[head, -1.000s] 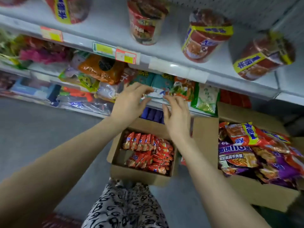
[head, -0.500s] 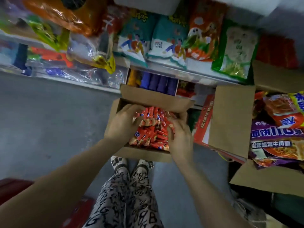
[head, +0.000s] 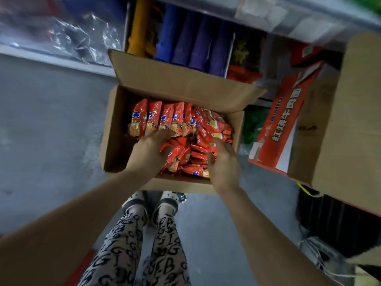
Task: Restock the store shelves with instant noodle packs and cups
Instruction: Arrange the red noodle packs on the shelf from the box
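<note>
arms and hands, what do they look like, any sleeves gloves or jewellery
The left forearm and right forearm are bare, with no sleeves in the frame. The left hand and right hand have no gloves, and no rings, watch or bracelet show. The only clothing nearby is pale trousers printed with black letters.

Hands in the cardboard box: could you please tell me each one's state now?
Left hand: open, fingers resting on the orange-red plastic noodle packs.
Right hand: gripping those packs.
</note>
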